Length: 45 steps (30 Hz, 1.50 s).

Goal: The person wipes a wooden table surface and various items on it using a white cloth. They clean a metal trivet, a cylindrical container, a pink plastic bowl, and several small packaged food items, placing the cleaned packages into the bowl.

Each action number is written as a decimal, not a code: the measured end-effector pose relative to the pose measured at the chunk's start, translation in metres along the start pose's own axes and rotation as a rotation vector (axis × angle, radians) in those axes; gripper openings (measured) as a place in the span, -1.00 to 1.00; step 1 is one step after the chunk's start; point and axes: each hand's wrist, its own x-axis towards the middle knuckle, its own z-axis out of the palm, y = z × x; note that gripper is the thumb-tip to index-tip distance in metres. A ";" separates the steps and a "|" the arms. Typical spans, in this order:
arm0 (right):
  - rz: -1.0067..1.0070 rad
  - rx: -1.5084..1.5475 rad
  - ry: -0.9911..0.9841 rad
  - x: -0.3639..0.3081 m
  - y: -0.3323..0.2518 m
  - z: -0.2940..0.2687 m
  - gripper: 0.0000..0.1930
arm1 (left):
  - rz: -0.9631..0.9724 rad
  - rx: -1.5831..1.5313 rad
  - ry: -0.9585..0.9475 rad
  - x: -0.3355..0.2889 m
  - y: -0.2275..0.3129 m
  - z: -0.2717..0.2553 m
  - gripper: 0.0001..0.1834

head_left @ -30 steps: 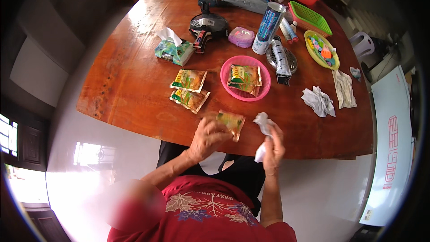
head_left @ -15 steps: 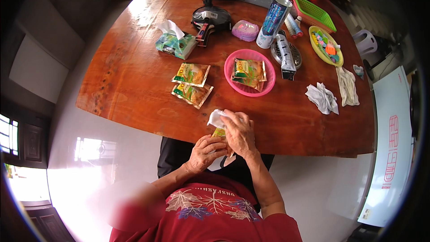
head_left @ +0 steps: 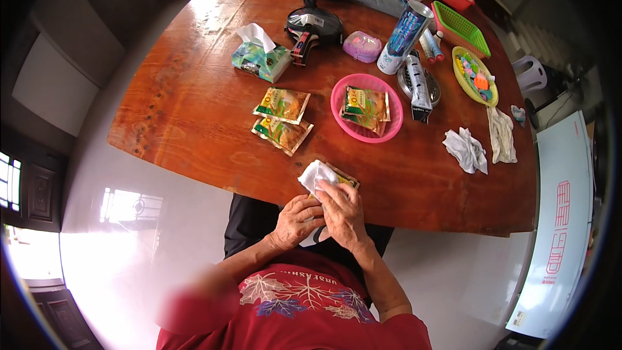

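Observation:
At the table's near edge my left hand [head_left: 298, 221] is closed on the lower edge of a yellow-green packet [head_left: 348, 180], its fingers curled. My right hand [head_left: 343, 215] presses a crumpled white cloth [head_left: 316, 176] onto the packet's face, fingers bent over the cloth. Most of the packet is hidden by the cloth and hands; its far right corner shows. Beyond my hands, two similar packets [head_left: 282, 105] lie overlapping on the table. More of the same packets [head_left: 365, 107] sit in a round pink basket [head_left: 335, 116].
A tissue box [head_left: 260, 61], a black paddle case [head_left: 329, 28], a purple container [head_left: 361, 46] and a blue tube [head_left: 405, 35] stand farther back. To the right are a yellow basket [head_left: 459, 78] of small coloured pieces, a crumpled white cloth [head_left: 465, 150] and a cream glove [head_left: 501, 135].
My right hand has drawn down a little toward me with the cloth, which now spreads flatter over the packet. More of the packet's far corner shows. My left hand keeps its hold.

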 end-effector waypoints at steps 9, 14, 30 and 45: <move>0.362 -0.248 0.284 -0.004 0.055 -0.008 -0.74 | -0.042 -0.075 -0.027 0.016 0.013 -0.011 -0.67; 0.433 -0.158 0.567 -0.010 0.054 -0.025 -0.63 | -0.289 0.028 0.066 0.048 0.003 -0.014 -0.49; 0.744 0.268 0.485 -0.047 0.062 -0.049 -0.68 | -0.833 -0.358 -0.337 0.101 -0.053 -0.015 -0.66; 0.272 -0.232 0.073 0.035 0.014 0.016 -0.49 | -1.226 -1.099 0.229 0.074 -0.040 0.011 -0.72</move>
